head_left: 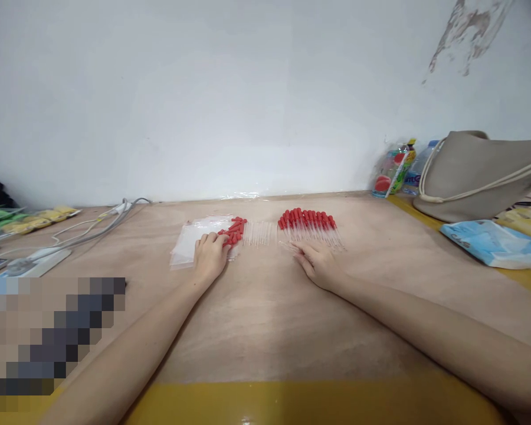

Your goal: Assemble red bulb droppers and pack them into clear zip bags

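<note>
A: A white wall [203,88] stands behind a wood-grained desk [248,330], yellow along the frame's bottom. Where are the pieces?

B: Red bulbs [236,229] lie loose left of centre, partly over flat clear bags [186,239]. Bare tubes [257,234] line up at centre, and red-topped droppers [308,218] fan out just right of them.

A: And each grip?

B: The right hand [321,264] has thumb and fingers together on what looks like a clear tube [285,244]. The left hand [209,255] reaches the bulbs, but whether it pinches one cannot be told.

A: How is this handled well?

B: Lightly: the tube is best kept level, and one bulb singled out without nudging the row.

A: Materials?

B: The bulbs look matt and rubbery, rounded; the tubes slim, glossy, probably brittle; the bags thin and slippery.
</note>
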Tool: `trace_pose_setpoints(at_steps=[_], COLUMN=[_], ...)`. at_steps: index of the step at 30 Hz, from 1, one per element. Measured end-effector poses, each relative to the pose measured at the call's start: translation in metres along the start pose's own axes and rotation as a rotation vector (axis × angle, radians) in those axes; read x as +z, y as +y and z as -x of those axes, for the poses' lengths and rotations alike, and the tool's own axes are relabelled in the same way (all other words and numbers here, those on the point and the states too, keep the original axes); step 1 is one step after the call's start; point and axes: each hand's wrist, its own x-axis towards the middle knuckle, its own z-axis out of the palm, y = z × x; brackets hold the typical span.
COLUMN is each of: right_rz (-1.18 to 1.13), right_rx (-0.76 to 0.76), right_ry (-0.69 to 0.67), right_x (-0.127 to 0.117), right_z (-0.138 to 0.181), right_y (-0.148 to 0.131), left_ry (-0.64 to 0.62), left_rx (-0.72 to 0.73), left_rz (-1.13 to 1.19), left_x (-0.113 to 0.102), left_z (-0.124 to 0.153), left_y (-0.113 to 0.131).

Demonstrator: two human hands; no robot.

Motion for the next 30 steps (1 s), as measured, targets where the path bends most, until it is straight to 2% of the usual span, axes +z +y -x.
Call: trace_pose_setpoints(at_steps=[4,6,10,15,23,30], right_rz=[-0.023,-0.050,-0.091,-0.089,-0.105,-0.158], right_rx=[-0.016,-0.014,-0.043,-0.092,-0.091,-0.160], right_ry=[-0.028,-0.016,0.021,0.021,0.009,-0.044], right_x=[-0.006,-0.006,-0.005,-0.004,-0.003,-0.002], right_z=[0.002,0.001,-0.001,-0.001,0.000,0.001], right_y=[-0.002,-0.004,-0.008,-0.011,-0.015,-0.012], left_ry=[0.141,0.165,-0.003,-0.076,-0.084,-0.135], left_rx=[0.022,0.099,0.273,0.286,0.251,0.193], left_rz=[0.136,0.280,0.577,0.710,0.734,0.806], left_x=[-0.001,-0.002,-0.005,-0.009,-0.011,-0.011], left_z=[0.003,0.007,0.019,0.025,0.027,0.029], left_y=[0.004,0.014,0.044,0.069,0.073,0.073])
